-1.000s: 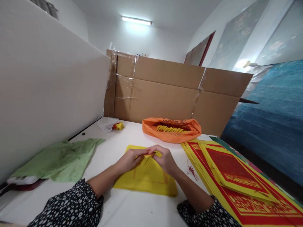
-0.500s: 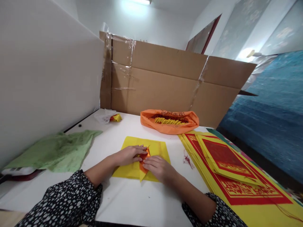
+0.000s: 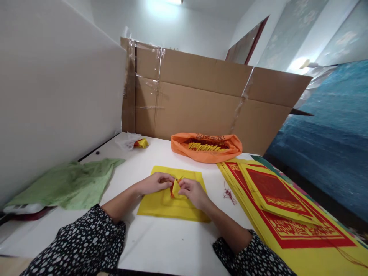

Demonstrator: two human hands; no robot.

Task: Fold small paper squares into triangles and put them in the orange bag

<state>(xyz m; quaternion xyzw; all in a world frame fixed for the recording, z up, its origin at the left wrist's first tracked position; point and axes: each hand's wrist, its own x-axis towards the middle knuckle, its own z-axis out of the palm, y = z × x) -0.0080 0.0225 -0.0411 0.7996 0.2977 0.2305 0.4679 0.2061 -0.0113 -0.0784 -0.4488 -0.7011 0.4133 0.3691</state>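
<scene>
Between my hands is a small folded piece of red and yellow paper [image 3: 175,189], its yellow face turned toward me. My left hand [image 3: 156,183] pinches its left side with thumb and fingers. On the other side, my right hand [image 3: 193,191] grips the paper's right edge, fingers curled. Both hands are over a yellow paper sheet [image 3: 152,207] that lies flat on the white table [image 3: 161,245]. The fingers partly cover the folded piece, so its full shape is hidden.
An orange bag [image 3: 186,153] packed with folded yellow papers stands behind. Red-and-yellow printed sheets [image 3: 276,191] are stacked at right, near tangled red thread [image 3: 229,194]. Left lie a green cloth [image 3: 66,184] and a clear plastic bag [image 3: 126,142]. Cardboard [image 3: 195,103] stands at the back.
The paper, earlier pressed down on the sheet with its shiny orange-red side showing, is now lifted and folded narrower, yellow side out. My hands have moved slightly apart and grip its sides.
</scene>
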